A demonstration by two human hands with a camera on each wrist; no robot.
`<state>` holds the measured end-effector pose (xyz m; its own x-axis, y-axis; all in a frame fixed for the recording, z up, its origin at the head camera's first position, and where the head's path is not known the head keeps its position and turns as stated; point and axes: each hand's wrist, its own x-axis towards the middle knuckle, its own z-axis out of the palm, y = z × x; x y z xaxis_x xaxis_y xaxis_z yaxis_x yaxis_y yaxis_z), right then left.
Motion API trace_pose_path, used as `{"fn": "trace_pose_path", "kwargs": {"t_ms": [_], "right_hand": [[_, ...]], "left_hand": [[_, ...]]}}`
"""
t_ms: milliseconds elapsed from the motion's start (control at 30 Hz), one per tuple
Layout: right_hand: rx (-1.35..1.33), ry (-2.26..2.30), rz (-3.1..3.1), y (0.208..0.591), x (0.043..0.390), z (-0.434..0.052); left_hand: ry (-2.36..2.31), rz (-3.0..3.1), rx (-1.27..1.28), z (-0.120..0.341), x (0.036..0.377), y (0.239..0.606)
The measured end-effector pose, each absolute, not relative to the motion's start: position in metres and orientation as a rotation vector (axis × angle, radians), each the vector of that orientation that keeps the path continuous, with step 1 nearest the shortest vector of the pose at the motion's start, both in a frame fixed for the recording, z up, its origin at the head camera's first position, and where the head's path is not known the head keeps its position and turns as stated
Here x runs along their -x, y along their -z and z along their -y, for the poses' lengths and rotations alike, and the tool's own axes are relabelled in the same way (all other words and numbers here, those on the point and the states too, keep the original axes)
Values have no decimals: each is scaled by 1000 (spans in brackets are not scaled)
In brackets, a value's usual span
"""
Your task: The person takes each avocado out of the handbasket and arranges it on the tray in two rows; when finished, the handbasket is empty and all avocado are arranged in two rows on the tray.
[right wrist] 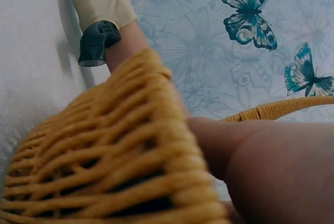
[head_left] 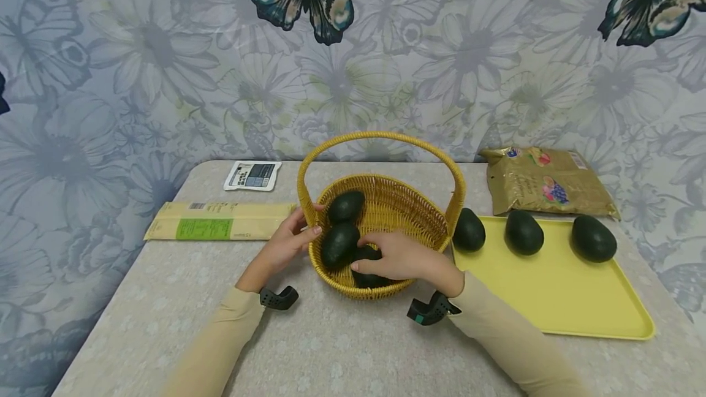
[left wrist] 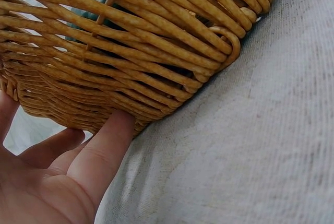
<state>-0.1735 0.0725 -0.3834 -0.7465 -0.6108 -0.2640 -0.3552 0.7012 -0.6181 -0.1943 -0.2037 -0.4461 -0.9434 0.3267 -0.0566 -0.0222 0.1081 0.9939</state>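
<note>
A yellow wicker basket (head_left: pixel 408 207) with a tall arched handle stands mid-table. My left hand (head_left: pixel 287 241) steadies its left side, the fingers extended against the outer wall near the handle's foot; the left wrist view shows the fingertips touching the weave (left wrist: pixel 120 72). Inside the basket at the left lie two dark green avocados, one farther back (head_left: pixel 346 207) and one nearer (head_left: pixel 339 245). My right hand (head_left: pixel 399 255) reaches over the rim and holds a third avocado (head_left: pixel 366 277) between thumb and fingers, low in the front. In the right wrist view the basket wall (right wrist: pixel 120 145) hides that avocado's grip.
Right of the basket lies a yellow tray (head_left: pixel 557 293) bearing three avocados: left (head_left: pixel 469 230), middle (head_left: pixel 524 233) and right (head_left: pixel 593 238). Behind it is a gold snack bag (head_left: pixel 551 182). A long pale yellow packet (head_left: pixel 220 221) and a small white packet (head_left: pixel 252 176) lie at the left.
</note>
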Motion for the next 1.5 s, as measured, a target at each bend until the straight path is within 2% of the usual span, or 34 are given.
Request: {"fn": "trace_pose_path", "kwargs": {"t_ms": [467,1167,1500], "right_hand": [[938,809,-2324,387,177,-78],[842,816,-2249,379,180,-84],[888,839,-2252,373,183,-95]], "left_hand": [[-1909,-2143,-318,205,194,446],[-1937,-2113,-376,203,193,445],[-1953,-2109,-372,204,192,446]]}}
